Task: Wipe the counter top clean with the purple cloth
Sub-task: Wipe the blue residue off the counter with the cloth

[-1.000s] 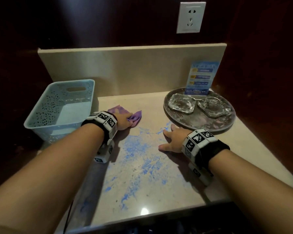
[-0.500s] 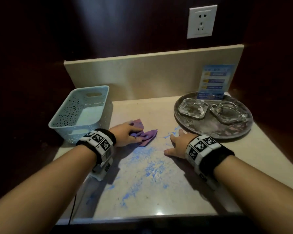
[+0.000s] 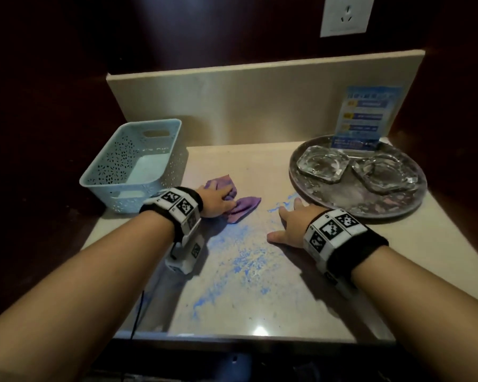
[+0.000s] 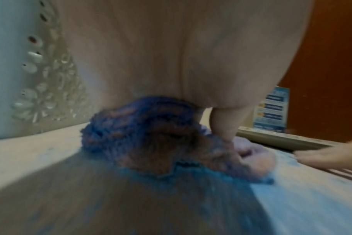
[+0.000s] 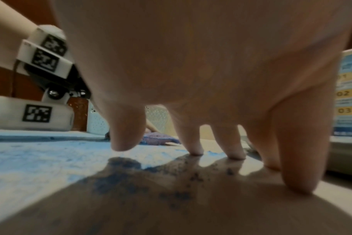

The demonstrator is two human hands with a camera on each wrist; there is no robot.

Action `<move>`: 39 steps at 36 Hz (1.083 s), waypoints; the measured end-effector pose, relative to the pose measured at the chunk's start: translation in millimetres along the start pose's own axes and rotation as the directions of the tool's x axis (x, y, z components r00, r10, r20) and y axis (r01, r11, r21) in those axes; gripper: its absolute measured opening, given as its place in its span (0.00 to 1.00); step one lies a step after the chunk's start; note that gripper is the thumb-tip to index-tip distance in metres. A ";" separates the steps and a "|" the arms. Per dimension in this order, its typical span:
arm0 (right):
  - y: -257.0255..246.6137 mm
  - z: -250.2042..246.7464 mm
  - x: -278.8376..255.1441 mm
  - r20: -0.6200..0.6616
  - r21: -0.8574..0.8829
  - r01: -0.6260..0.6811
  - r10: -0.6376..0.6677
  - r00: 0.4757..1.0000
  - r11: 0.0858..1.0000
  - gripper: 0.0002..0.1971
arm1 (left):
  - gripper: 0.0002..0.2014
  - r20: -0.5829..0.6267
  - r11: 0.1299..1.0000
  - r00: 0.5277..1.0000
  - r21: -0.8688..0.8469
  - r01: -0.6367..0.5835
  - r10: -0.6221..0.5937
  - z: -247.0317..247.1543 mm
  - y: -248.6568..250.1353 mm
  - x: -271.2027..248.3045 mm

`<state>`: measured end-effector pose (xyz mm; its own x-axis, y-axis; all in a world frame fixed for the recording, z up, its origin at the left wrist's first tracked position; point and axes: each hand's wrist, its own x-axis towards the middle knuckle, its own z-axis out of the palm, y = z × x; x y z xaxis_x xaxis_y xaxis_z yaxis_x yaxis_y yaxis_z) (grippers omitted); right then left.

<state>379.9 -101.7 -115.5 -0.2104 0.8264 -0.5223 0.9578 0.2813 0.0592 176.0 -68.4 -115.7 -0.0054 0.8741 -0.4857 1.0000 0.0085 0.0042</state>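
Early in the job, by the look of it. Purple cloth (image 3: 233,201) bunched on the counter top (image 3: 260,172) just right of the pale blue basket (image 3: 134,166), pinned under the left hand (image 3: 217,201), fingers curled over the wad and gripping it; seen from the left wrist, cloth (image 4: 151,143) already stained blue on its underside, thumb pressing into the looser lilac fold. Right hand (image 3: 293,226) flat on the stone, fingers spread and straight, holding nothing, fingertips (image 5: 195,152) planted at the edge of the blue mess, close beside the round tray (image 3: 315,205). Blue powdery smear (image 3: 240,260) spread across the middle of the counter, from beside the cloth down toward the near edge, thinner flecks up near the tray rim. Strip behind the cloth, toward the backsplash, pale and free of blue (whether wiped or never dirtied, impossible to say from here). Judged progress: a small part at most; bulk of the smear untouched and lying between the two arms. Left to do: sweeping the cloth through the central patch, down to the front edge, and under the spot covered by the right hand, plus the streaks by the tray. Two glass ashtrays (image 3: 322,164) and a blue card (image 3: 362,119) on the tray, clear of the wiping zone.
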 end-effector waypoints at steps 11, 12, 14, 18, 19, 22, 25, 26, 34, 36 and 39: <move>-1.3 1.7 -1.4 -0.008 -0.007 -0.040 0.040 0.999 0.999 0.44 | 0.19 -0.125 0.984 0.992 0.177 0.010 0.012 0.3 -10.5 19.0; -1.9 1.2 -1.6 -0.009 -0.010 -0.046 0.046 0.999 0.999 0.44 | 0.20 -0.108 0.983 0.994 0.186 -0.001 0.021 1.4 -12.2 22.7; -1.7 1.0 -1.9 -0.005 -0.010 -0.056 0.056 0.998 0.998 0.44 | 0.31 -0.089 0.963 0.992 0.263 -0.059 0.086 -1.0 -9.9 14.6; -2.9 0.2 -2.8 -0.004 -0.014 -0.083 0.083 0.997 0.996 0.44 | 0.35 -0.067 0.945 0.997 0.325 -0.020 0.044 -2.3 -0.1 -9.3; -3.7 -0.2 -3.1 -0.006 -0.015 -0.088 0.088 0.996 0.996 0.44 | 0.31 -0.074 0.940 0.996 0.341 -0.027 0.055 -1.8 3.6 -15.0; -3.3 -2.1 -2.7 0.007 -0.006 -0.099 0.099 0.995 0.995 0.44 | 0.23 -0.094 0.944 0.992 0.326 -0.048 0.083 2.8 11.8 -16.7; -4.5 -4.0 -2.6 0.017 0.004 -0.115 0.115 0.993 0.993 0.45 | 0.25 -0.034 0.960 0.997 0.274 -0.059 0.071 6.2 13.5 -18.0; -5.7 -4.6 -2.9 0.013 0.002 -0.120 0.120 0.993 0.993 0.45 | 0.26 -0.018 0.966 0.996 0.248 -0.079 0.086 8.8 16.2 -20.0; -8.0 -3.9 -4.2 0.002 0.000 -0.130 0.130 0.992 0.992 0.46 | 0.14 -0.122 0.935 0.927 0.041 -0.352 0.354 17.1 13.6 -37.8; -7.7 -3.4 -5.3 0.000 -0.002 -0.120 0.120 0.993 0.993 0.47 | 0.05 -0.225 0.947 0.932 -0.084 -0.309 0.284 7.8 -10.9 -27.6; -5.5 -5.1 -5.6 0.029 0.000 -0.103 0.103 0.994 0.995 0.50 | 0.05 -0.322 0.964 0.933 -0.153 -0.220 0.162 -5.4 -34.3 -14.8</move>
<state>374.8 -105.4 -108.5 -0.1048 0.8365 -0.5378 0.9743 0.1948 0.1131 141.7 -79.1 -103.9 0.1540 0.9732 -0.1710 0.9636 -0.1096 0.2440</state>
